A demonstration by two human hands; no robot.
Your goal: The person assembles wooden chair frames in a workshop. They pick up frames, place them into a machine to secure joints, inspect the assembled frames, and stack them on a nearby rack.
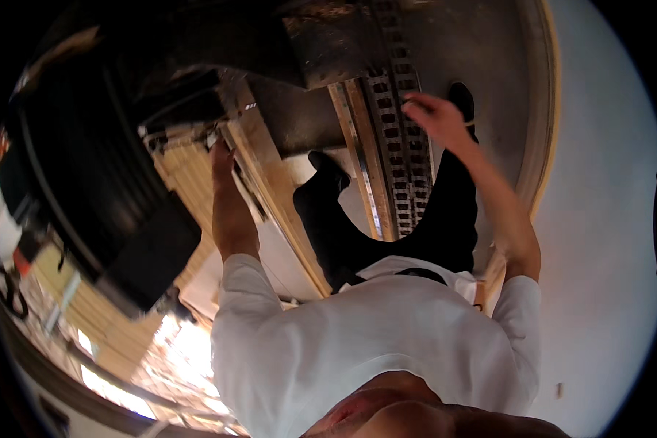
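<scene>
Against a pale wall [606, 241] at frame right: chain track [396, 150] at upper centre, long axis top to bottom, just left of the nearer right hand [436, 120], half-curled, hold unclear. Upper left: left hand [223, 155] beside wooden beam [263, 171], cannot tell grip.

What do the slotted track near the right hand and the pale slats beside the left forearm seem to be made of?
The slotted track looks like dark, worn metal: its repeated links show dull grey edges. The pale slats are probably unpainted wood: yellowish tan with straight seams, though no grain is clear.
</scene>
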